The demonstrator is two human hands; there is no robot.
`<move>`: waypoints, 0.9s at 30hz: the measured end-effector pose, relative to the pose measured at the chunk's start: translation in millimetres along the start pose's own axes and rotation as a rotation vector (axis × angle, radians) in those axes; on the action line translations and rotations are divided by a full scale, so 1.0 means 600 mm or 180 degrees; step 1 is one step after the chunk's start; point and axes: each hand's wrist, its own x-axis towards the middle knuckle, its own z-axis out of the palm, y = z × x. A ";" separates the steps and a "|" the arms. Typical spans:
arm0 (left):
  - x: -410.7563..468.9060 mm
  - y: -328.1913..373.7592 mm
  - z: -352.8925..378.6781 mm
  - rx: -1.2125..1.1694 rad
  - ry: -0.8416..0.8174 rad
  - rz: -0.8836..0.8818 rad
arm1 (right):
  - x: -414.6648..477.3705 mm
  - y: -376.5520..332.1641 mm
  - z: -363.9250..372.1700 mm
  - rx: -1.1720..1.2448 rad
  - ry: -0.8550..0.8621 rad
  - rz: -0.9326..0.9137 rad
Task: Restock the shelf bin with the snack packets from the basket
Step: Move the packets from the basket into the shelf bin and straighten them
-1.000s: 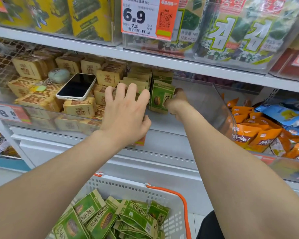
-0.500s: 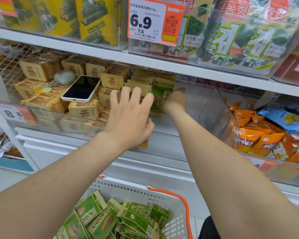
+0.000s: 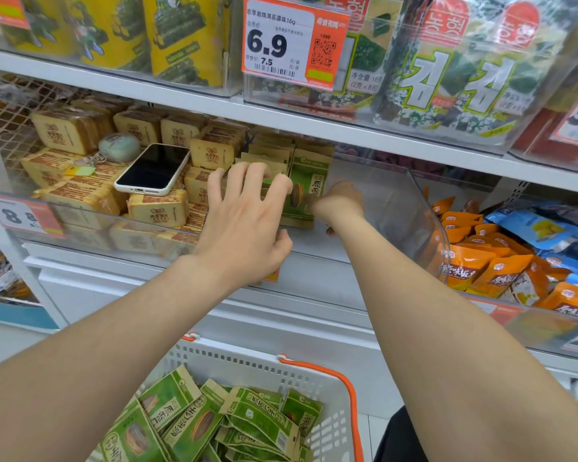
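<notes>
A row of green snack packets [image 3: 309, 191] stands upright in the clear shelf bin [image 3: 411, 208] on the middle shelf. My left hand [image 3: 244, 225] reaches over the bin's front wall, its spread, straight fingers touching the tops of the packets. Inside the bin, my right hand [image 3: 339, 203] is curled against the right edge of the front packet and seems to grip it; its fingers are hidden. Below, a white basket [image 3: 317, 378] with an orange handle holds several more green packets [image 3: 214, 418] lying loose.
Left of the green row, the bin holds brown packets [image 3: 157, 208] with a phone [image 3: 154, 170] and a round keyring on top. Orange and blue packets [image 3: 474, 265] fill the bin to the right. The shelf above overhangs closely, with a 6.9 price tag [image 3: 281, 41].
My left hand's fingers have spread and now lie on the packet tops. My right hand stays at the front packet, which stands more upright. The view has shifted slightly.
</notes>
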 end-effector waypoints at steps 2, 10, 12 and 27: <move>-0.007 0.006 -0.007 -0.0081 0.0121 0.0060 | -0.019 -0.003 -0.013 -0.0163 -0.0151 -0.0195; -0.069 0.012 -0.025 -0.0669 0.0418 0.0798 | -0.169 0.003 -0.040 -0.1119 0.0809 -0.2022; -0.105 0.012 -0.008 -0.0537 -0.0198 0.0748 | -0.214 0.017 -0.040 -0.1257 0.1109 -0.2723; -0.294 0.036 0.087 0.0336 -0.4146 0.1176 | -0.381 0.257 0.129 -0.3517 -0.2029 -0.2956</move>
